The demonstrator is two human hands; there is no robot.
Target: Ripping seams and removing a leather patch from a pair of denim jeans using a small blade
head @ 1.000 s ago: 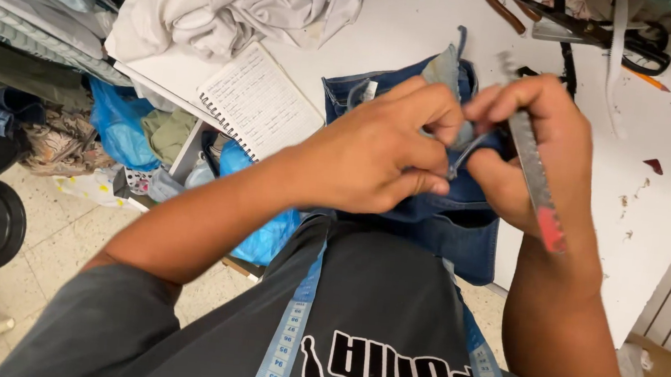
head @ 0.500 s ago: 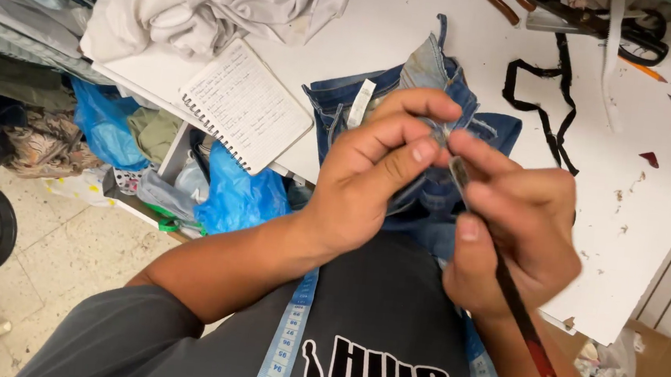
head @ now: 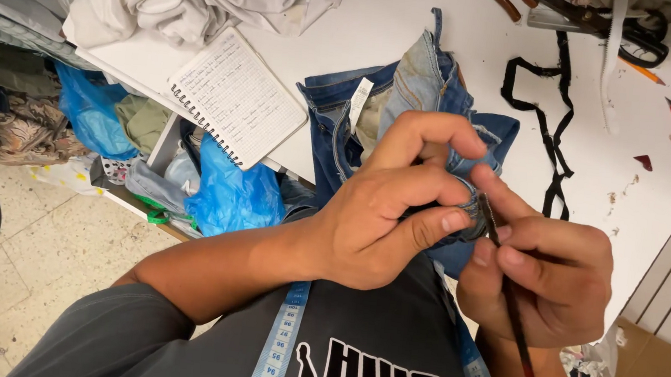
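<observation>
the thin dark pointed tool with a red tip at its tail (head: pixel 509 308) is worked right against the left fingertips (head: pixel 454 221), so a slip along the seam could prick a finger or tear through the blue denim jeans (head: pixel 410 97) instead of only the stitching; the cause would be pushing too hard while the fabric is bunched and hides the point. the cloth could also slide out of the pinch, as most of the garment lies loose on the white table (head: pixel 449 27) and drapes off its edge toward the body. the left hand (head: pixel 386 218) is curled, thumb and forefinger pressed together on a small fold of the denim. the right hand (head: pixel 544 274) is closed around the tool, pinching it near its front between thumb and fingers, shaft slanting down toward the lap
</observation>
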